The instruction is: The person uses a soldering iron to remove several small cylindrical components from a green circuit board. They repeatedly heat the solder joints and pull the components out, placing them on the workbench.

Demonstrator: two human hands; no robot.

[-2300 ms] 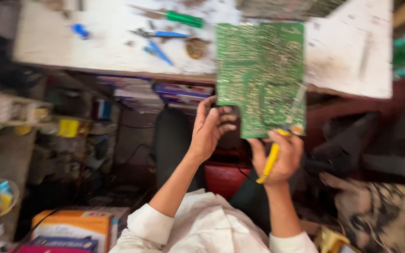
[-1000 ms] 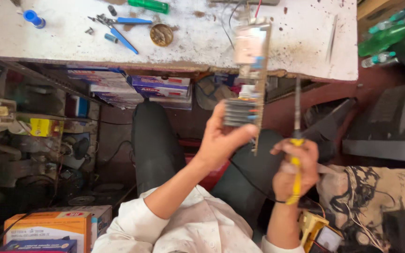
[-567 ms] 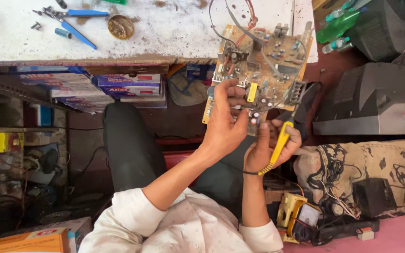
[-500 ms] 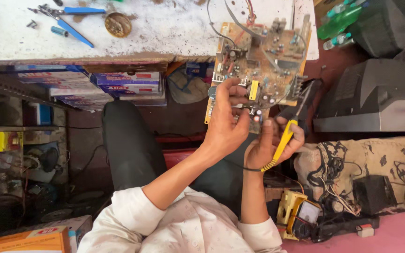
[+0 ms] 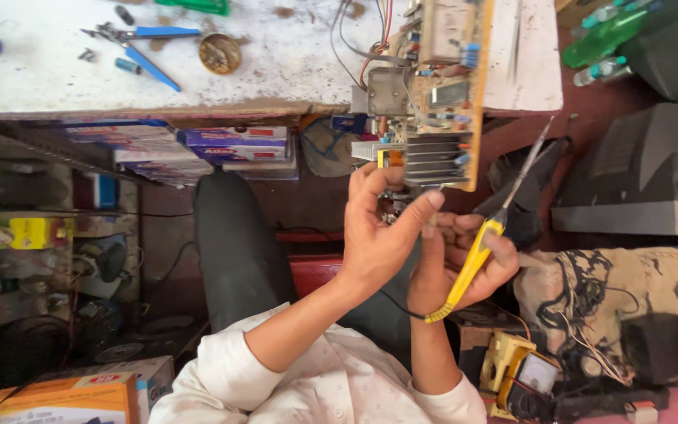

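You held a circuit board (image 5: 441, 94) upright in front of you, its lower edge near your lap and its upper part rising in front of the edge of the counter (image 5: 276, 74). The side facing you carried a grey finned heat sink, a metal box and small blue and orange parts, with thin wires looping off its top toward the counter.

Your left hand (image 5: 382, 232) gripped the board's bottom edge, thumb and fingers pinched around it just below the heat sink. Your right hand (image 5: 464, 263) sat just beside the left, touching it, and was closed around the yellow handle of a soldering iron (image 5: 496, 216). The iron's thin metal tip pointed up and to the right, away from the board and clear of it.

On the worn white counter lay blue-handled pliers (image 5: 139, 43), a small round tin (image 5: 220, 53) just right of them, and a green-handled tool at the far edge. Below the counter, stacked boxes filled a shelf (image 5: 198, 145).

To your right, green bottles (image 5: 602, 31) stood near a grey television set (image 5: 653, 169). A patterned cloth (image 5: 621, 290) with tangled wires on it lay below that, and a yellow test meter (image 5: 519, 373) sat near your right elbow. An orange carton (image 5: 64, 396) rested at lower left.
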